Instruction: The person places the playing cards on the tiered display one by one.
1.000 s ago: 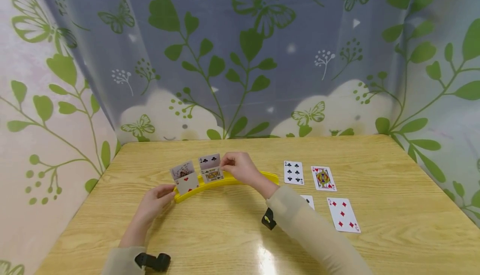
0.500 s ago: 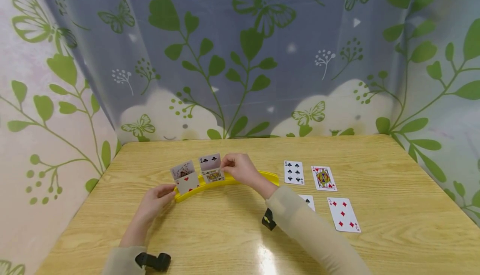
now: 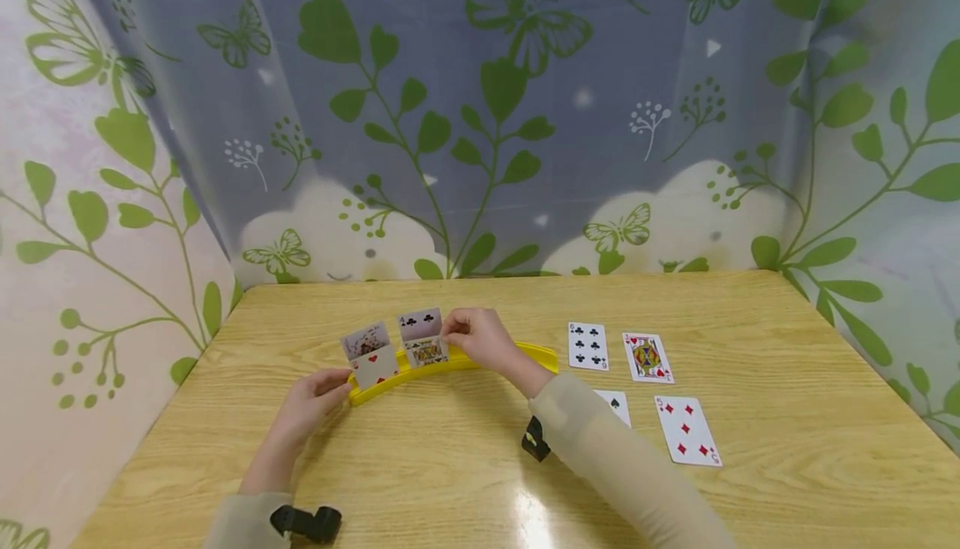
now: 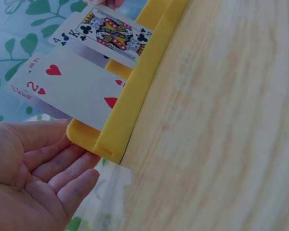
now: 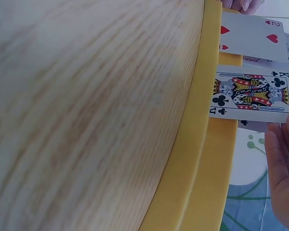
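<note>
pinches the king of clubs by its upper right corner with the right hand, between thumb and fingers. cannot tell if also catching the four of clubs, set just behind the king and rising above it, in the same pinch. meets the front groove of the yellow rack with the king's lower edge.

holds the left end of this rack with the left hand, thumb at the corner and gently bent fingers partly hidden behind the end. sits, as a rack, across the wooden table ahead of both hands, curving away in the middle. carries, nearest the left hand, the two of hearts in front of a joker, both leaning back a little. leaves a gap between that pair and the king with the four.

shows, face up to the right of the rack, the six of clubs beside a picture card of hearts in the far row. adds, in the near row, the five of diamonds and a spade card partly covered by the right sleeve. ends, beyond the table, at a curtain printed with green leaves and butterflies.
</note>
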Tool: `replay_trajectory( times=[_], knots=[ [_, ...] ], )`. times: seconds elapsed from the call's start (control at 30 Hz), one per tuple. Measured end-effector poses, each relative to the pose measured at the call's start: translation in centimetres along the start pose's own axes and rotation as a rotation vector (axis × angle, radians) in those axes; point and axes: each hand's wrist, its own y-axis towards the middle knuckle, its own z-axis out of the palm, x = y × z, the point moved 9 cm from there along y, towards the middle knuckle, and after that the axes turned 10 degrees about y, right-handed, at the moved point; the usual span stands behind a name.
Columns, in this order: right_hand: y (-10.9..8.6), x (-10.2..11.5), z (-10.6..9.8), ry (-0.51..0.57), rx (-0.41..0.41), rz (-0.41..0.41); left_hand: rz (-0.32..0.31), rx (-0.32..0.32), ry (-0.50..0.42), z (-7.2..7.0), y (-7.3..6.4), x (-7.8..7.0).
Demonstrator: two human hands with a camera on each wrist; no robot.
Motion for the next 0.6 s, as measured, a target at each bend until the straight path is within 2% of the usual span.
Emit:
replay_trajectory(
  times=[0.6],
  knots=[
    [0.21, -0.61, 0.11, 0.005, -0.014, 0.013, 0.014, 0.0, 0.004, 0.01, 0.16, 0.18]
  ],
)
